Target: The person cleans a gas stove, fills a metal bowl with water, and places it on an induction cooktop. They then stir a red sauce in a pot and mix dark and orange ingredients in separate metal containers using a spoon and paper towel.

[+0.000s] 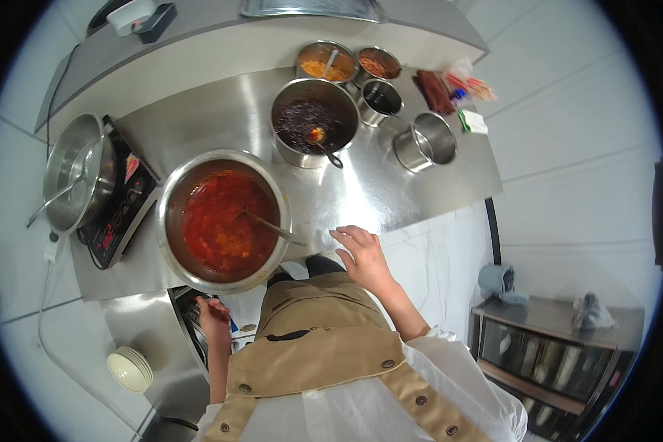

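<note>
My left hand (214, 314) is low, below the big bowl and beside an opening under the counter; its fingers are curled, and whether it holds anything I cannot tell. My right hand (360, 255) hovers at the counter's front edge, fingers apart, holding nothing. Left of it stands a wide steel bowl (168, 243) of red, oily broth (221, 221), with a ladle (276, 229) leaning out towards my right hand. Farther back, a steel pot (304, 160) holds dark liquid and a spoon with a black handle (335, 161). An empty steel pot (442, 138) stands to its right.
At left a steel pan (74, 171) with a skimmer sits on an induction cooker (124, 201). Small steel pots with food (326, 69) and dark liquid (382, 99) line the back, near a brown cloth (435, 91). Stacked bowls (130, 369) are lower left; a glass-fronted cabinet (547, 353) stands right.
</note>
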Tool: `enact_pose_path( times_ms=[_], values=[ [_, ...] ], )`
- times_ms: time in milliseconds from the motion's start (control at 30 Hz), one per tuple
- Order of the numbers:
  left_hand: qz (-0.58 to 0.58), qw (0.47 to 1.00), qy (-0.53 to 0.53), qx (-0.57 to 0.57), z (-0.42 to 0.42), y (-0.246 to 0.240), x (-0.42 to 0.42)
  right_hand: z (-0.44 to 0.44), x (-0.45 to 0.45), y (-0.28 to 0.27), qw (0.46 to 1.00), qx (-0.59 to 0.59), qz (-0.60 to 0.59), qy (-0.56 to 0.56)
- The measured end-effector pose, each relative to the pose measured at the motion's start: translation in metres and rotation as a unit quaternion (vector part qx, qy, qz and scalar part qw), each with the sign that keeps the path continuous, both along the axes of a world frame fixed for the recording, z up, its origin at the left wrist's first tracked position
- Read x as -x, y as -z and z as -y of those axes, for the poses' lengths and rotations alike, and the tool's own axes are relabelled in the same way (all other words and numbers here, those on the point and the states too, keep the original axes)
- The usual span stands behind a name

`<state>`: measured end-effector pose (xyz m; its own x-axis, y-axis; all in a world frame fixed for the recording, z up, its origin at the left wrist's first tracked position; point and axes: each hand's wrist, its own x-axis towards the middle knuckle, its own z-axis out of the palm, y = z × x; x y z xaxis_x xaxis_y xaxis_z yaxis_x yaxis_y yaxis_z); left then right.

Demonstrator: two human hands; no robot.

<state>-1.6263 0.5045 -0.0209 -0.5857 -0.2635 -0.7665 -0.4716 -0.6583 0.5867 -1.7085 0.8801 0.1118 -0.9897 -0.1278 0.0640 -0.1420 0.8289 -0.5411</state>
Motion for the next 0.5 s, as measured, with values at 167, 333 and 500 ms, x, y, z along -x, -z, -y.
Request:
enact_pose_path(
  times_ms=[167, 333, 500],
  values=[
    [0.083, 0.962, 0.258, -0.035, -0.024, 0.014, 0.0, -0.014, -0.083, 0.011, 0.988, 0.011, 0.085, 0.125],
    [0.029, 0.927, 0.374, -0.02, -0.085, 0.01, 0.016, -0.038, -0.156, 0.007, 0.963, -0.009, 0.023, 0.269],
    [-0.038, 0.893, 0.448, 0.02, -0.171, -0.014, 0.002, -0.076, -0.247, 0.017, 0.926, 0.036, 0.027, 0.374]
  ],
)
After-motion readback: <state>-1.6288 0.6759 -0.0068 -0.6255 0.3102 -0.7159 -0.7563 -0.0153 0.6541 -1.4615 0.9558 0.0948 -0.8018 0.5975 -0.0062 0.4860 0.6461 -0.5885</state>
